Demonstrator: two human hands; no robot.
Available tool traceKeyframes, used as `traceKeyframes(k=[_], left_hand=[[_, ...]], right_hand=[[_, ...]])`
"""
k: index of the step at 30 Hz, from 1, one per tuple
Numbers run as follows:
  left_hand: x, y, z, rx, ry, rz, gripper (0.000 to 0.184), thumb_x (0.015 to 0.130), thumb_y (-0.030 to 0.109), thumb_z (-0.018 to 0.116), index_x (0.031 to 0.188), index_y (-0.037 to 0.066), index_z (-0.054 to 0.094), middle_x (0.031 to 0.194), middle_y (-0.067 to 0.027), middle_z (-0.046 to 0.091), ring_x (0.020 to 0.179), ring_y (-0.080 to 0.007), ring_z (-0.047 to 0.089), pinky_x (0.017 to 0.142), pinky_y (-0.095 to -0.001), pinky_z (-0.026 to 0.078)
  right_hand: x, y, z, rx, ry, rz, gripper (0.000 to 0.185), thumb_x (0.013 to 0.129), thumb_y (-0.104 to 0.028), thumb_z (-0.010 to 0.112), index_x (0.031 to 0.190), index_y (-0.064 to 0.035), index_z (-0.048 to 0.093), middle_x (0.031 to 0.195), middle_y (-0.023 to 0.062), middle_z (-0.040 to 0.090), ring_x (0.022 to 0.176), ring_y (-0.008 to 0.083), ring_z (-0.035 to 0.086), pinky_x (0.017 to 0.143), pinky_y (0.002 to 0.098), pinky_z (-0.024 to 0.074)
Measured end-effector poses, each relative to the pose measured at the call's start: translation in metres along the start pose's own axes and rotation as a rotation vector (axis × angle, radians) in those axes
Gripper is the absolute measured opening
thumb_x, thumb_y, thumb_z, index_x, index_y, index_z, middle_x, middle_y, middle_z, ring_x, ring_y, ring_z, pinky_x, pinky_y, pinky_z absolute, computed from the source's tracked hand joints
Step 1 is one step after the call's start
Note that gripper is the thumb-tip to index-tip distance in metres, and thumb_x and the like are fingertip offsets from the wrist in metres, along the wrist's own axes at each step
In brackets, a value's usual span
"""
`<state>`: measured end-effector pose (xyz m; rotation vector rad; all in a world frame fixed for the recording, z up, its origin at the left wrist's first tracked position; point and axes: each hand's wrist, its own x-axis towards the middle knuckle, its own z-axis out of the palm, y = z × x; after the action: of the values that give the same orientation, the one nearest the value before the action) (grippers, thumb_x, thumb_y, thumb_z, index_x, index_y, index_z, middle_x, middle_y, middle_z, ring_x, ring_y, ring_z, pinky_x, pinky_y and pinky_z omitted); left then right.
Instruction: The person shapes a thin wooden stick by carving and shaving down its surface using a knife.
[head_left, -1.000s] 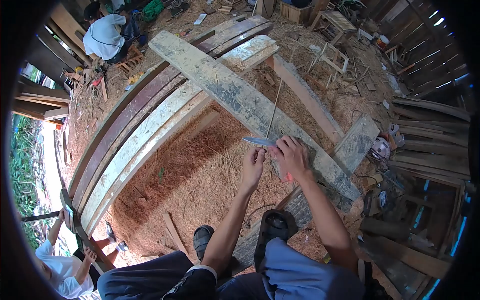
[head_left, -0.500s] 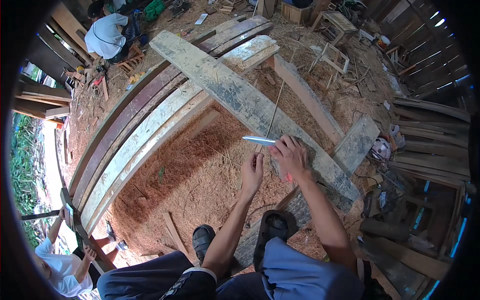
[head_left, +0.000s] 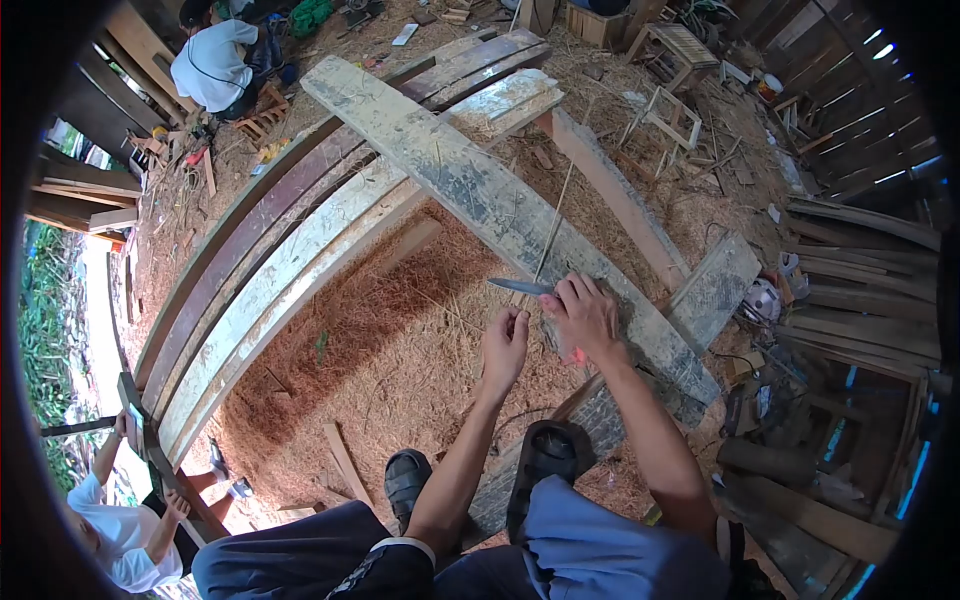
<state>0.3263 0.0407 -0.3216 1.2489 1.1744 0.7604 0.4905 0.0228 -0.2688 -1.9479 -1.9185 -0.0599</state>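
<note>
My right hand [head_left: 588,318] is wrapped round the handle of a knife [head_left: 518,287], its blade pointing left. A long thin strip [head_left: 553,232], perhaps bamboo or cane, runs up and away from the blade across a wide, weathered plank [head_left: 465,190]. The near end of that strip sits in a pinch of my left hand [head_left: 505,345], just below the blade. Blade and strip cross close together; whether the edge bites in is too small to see. Under my right hand is something pale with a reddish patch, mostly hidden.
Long boards [head_left: 300,245] lie side by side at the left. Wood shavings [head_left: 400,370] cover the ground around my sandals [head_left: 550,455]. One person [head_left: 215,70] crouches at the back left; another [head_left: 130,535] is at lower left. Stacked planks [head_left: 860,285] line the right.
The knife blade has turned slightly, looking darker and tipped a little lower. The strip's far part has shifted slightly right. Both hands stay nearly in place.
</note>
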Motion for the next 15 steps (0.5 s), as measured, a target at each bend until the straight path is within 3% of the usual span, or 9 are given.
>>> traceKeyframes(k=[11, 15], left_hand=[[-0.003, 0.012, -0.007, 0.069, 0.016, 0.061, 0.021, 0.099, 0.017, 0.058, 0.093, -0.003, 0.060, 0.064, -0.0090, 0.054, 0.059, -0.0119, 0.047, 0.055, -0.0313, 0.041], [-0.004, 0.014, -0.009, 0.127, 0.041, 0.089, 0.020, 0.099, 0.016, 0.059, 0.093, -0.003, 0.059, 0.063, -0.0108, 0.053, 0.057, -0.0139, 0.046, 0.054, -0.0326, 0.041]], right_hand=[[-0.001, -0.001, -0.003, 0.055, -0.030, 0.005, 0.020, 0.090, -0.033, 0.067, 0.090, -0.0146, 0.058, 0.087, 0.0026, 0.053, 0.087, 0.0231, 0.060, 0.065, 0.0398, 0.0501], [0.002, -0.004, -0.005, 0.035, 0.008, -0.002, 0.023, 0.086, -0.032, 0.070, 0.082, -0.0122, 0.058, 0.084, 0.0034, 0.053, 0.084, 0.0228, 0.060, 0.064, 0.0376, 0.0508]])
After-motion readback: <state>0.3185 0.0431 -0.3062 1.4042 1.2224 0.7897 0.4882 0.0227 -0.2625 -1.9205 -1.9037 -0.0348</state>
